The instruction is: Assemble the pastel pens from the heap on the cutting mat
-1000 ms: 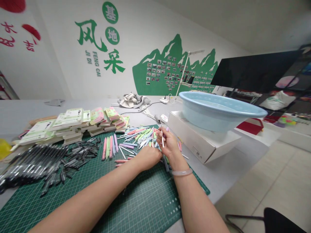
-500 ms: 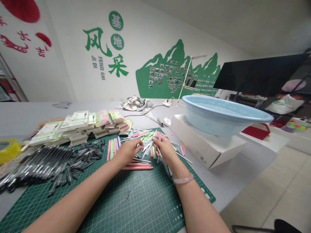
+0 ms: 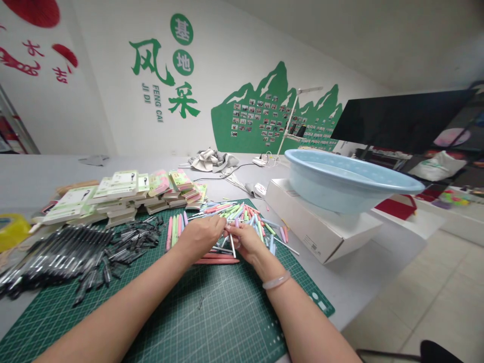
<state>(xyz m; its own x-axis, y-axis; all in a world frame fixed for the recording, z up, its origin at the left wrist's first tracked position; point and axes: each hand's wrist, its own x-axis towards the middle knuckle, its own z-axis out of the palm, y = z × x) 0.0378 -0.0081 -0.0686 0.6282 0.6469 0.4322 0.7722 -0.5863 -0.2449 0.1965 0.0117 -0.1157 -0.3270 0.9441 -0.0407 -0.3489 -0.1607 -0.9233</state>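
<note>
Pastel pen barrels [image 3: 242, 214] lie in a loose heap near the far edge of a green cutting mat [image 3: 227, 322], pink, green and blue crossing every which way. The two hands have just drawn together over the near side of that heap, fingertips almost meeting. The right hand [image 3: 246, 243] is nearly closed, its finger and thumb seeming to pinch a thin white barrel [image 3: 232, 246] that points down toward the mat. The left hand [image 3: 202, 237] is curled, back upward, its fingers hidden, so whether it has hold of anything cannot be told. Long pink barrels [image 3: 216, 261] lie on the mat just under the hands, and parallel barrels [image 3: 174, 232] lie left of them. Black pen parts [image 3: 68, 257] cover the mat's left end — stacked green-and-white packaging cards [image 3: 124, 184] sit beyond its far edge, and a pale blue basin [image 3: 348, 181] rests on a white box [image 3: 321, 227] off its right side.
</note>
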